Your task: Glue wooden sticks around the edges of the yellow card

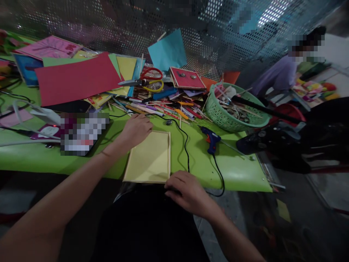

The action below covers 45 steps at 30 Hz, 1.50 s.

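In front of me a yellow card edged with thin wooden sticks lies at the front edge of the green table. My left hand is at its far left corner, fingers bent down over the edge; their tips are partly hidden. Around the near right corner my right hand is closed, with thumb and curled fingers at the stick border. A blue glue gun lies to the right of the card, its black cord running off the table's front. Just beyond the card sits a small dark shiny piece.
Red-handled scissors, coloured paper and a heap of pens and sticks fill the back. A green basket of scraps stands right. At left a dark, blurred-out device lies among cables. A person is beyond.
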### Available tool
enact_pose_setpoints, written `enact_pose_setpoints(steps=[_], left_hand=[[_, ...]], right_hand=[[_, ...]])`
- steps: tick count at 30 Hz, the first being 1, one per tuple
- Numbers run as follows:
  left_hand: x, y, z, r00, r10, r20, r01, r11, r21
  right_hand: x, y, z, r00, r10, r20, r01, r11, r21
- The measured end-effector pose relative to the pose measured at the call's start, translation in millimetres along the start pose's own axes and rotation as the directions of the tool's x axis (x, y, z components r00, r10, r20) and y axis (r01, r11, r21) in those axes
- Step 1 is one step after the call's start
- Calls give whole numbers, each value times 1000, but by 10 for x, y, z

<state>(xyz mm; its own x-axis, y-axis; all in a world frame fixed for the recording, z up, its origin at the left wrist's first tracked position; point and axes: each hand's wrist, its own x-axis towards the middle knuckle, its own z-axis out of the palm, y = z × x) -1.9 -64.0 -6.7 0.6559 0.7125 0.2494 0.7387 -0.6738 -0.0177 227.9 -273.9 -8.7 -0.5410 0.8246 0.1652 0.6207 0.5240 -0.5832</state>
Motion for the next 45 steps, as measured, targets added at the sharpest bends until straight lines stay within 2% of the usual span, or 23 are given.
enact_pose_setpoints(steps=[13, 27, 35, 40, 45], left_hand=[[-20, -13, -12, 1000, -29, -4, 30, 997, 66], [-273, -93, -88, 982, -185, 39, 183, 982, 36], [-469, -73, -212, 957, -260, 129, 252, 965, 76], [-616, -72, -301, 906, -375, 199, 360, 927, 108], [-763, -65, -324, 848, -482, 221, 481, 875, 60]], right_hand=[[-39, 83, 64, 997, -12, -79, 11, 1000, -8], [-13, 197, -97, 963, 65, -261, -78, 996, -39], [41, 300, -257, 949, 65, -307, -107, 987, -121], [225, 447, -447, 955, 52, -292, -121, 968, -222], [630, 672, -577, 974, 77, -212, -145, 933, -329]])
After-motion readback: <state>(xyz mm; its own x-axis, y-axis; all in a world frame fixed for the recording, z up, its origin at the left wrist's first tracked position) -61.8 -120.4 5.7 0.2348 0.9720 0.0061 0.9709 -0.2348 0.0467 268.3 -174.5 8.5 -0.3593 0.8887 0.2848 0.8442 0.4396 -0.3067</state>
